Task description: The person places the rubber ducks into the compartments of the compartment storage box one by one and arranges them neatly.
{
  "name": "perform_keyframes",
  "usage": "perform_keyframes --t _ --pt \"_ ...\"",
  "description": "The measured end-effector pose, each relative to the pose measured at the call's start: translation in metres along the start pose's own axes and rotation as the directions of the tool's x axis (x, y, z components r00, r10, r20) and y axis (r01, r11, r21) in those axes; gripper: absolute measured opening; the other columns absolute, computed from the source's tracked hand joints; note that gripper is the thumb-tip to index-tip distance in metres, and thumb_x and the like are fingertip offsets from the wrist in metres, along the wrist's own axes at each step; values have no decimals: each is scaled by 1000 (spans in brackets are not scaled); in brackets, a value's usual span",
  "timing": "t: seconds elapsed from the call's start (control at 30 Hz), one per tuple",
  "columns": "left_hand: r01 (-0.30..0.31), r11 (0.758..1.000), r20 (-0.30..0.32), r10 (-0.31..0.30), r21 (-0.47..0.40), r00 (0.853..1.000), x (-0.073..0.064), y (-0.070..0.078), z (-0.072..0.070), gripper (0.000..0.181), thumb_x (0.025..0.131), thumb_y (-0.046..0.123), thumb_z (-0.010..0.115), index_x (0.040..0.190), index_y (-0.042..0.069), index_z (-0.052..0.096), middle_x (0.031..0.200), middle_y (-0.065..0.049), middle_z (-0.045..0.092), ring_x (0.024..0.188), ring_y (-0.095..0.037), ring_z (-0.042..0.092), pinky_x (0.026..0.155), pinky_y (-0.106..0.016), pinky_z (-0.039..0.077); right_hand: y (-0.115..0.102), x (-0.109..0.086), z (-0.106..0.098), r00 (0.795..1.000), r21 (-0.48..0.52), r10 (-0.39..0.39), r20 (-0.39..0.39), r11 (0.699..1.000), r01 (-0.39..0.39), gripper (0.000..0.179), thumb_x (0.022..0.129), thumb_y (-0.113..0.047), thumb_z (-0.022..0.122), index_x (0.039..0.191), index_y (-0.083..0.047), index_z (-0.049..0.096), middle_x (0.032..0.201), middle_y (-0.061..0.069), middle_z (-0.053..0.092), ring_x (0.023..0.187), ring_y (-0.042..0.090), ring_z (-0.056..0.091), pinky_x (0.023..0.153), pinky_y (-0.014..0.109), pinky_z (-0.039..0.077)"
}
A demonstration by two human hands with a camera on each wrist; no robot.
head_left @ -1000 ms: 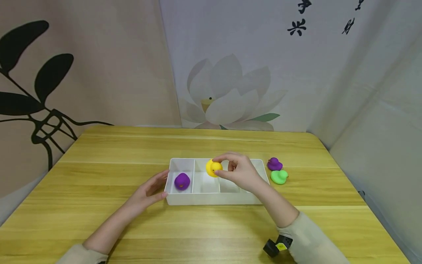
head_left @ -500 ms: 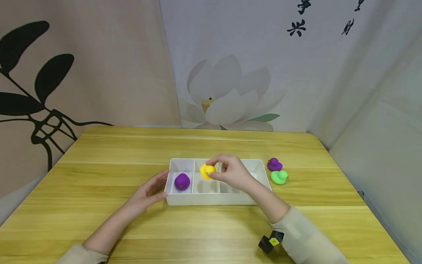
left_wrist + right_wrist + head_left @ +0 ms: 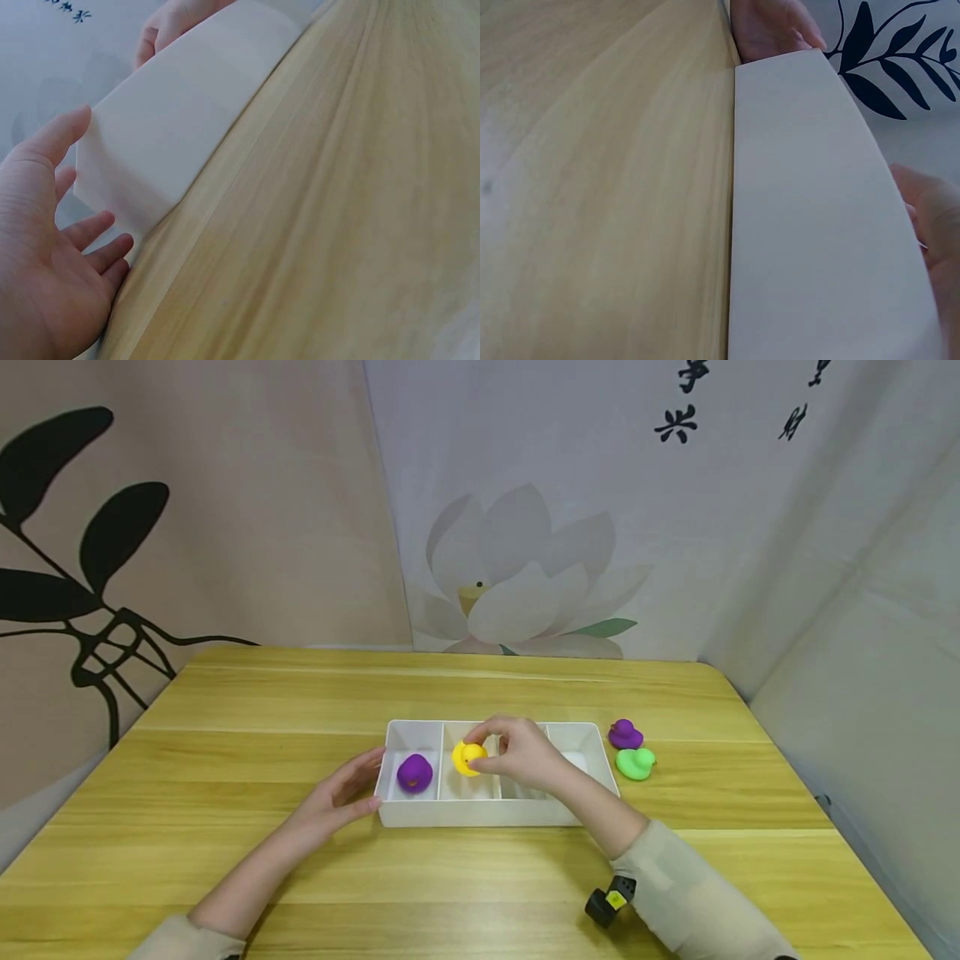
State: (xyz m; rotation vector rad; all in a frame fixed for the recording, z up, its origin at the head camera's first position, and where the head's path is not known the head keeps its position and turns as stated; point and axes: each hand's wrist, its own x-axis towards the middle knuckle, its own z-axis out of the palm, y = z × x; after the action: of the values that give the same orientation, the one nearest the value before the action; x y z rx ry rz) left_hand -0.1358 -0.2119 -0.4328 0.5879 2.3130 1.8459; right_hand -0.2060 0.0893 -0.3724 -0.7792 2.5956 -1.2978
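Note:
A white divided box (image 3: pixel 480 812) stands mid-table. My right hand (image 3: pixel 525 756) pinches a yellow rubber duck (image 3: pixel 465 760) between thumb and fingers, low over the second compartment from the left. In the right wrist view the box's side wall (image 3: pixel 817 210) hides the duck and most of that hand. My left hand (image 3: pixel 337 793) rests against the left end of the box, its thumb at the near corner and its fingers loosely spread along the end wall, as the left wrist view also shows. One purple rubber duck (image 3: pixel 414 774) sits in the leftmost compartment.
Right of the box, a second purple duck (image 3: pixel 625 734) and a green duck (image 3: pixel 636 764) lie close together on the wooden table (image 3: pixel 337 877). Printed cloth curtains (image 3: pixel 525 527) hang behind the table and along its right side.
My right hand has moved left and down with the yellow duck, from near the divider into the second compartment's area. The left hand and box have stayed put.

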Motion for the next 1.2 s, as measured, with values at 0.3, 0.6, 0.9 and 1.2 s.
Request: perform_keyframes --t 0.3,0.6,0.9,1.2 --pt "-3 1000 0 3 2 1000 0 1 1 64 93 8 60 150 10 30 146 -25 36 133 -47 29 104 -63 24 7 5 2 1000 -45 1 24 999 0 24 75 -16 83 96 -17 74 87 -12 66 64 16 49 56 26 42" --pt "-4 1000 -2 4 8 1000 0 0 1 64 93 8 60 150 11 31 145 -25 37 133 -47 29 104 -63 24 9 9 4 997 -52 40 70 998 -36 21 75 -17 83 94 -17 75 86 -11 67 66 15 47 57 26 40" --pt "3 1000 -4 -3 13 1000 0 1 1 64 93 8 61 150 11 31 145 -25 37 132 -46 31 103 -63 26 9 10 7 995 -90 53 86 995 -45 20 74 -17 83 93 -18 74 88 -12 67 77 17 50 64 29 42" --pt "-5 1000 0 5 7 1000 0 1 0 64 93 7 60 150 9 30 145 -25 36 132 -47 31 103 -63 26 5 12 7 991 -136 65 120 990 -48 21 76 -15 81 95 -16 74 90 -12 66 100 17 57 91 40 44"
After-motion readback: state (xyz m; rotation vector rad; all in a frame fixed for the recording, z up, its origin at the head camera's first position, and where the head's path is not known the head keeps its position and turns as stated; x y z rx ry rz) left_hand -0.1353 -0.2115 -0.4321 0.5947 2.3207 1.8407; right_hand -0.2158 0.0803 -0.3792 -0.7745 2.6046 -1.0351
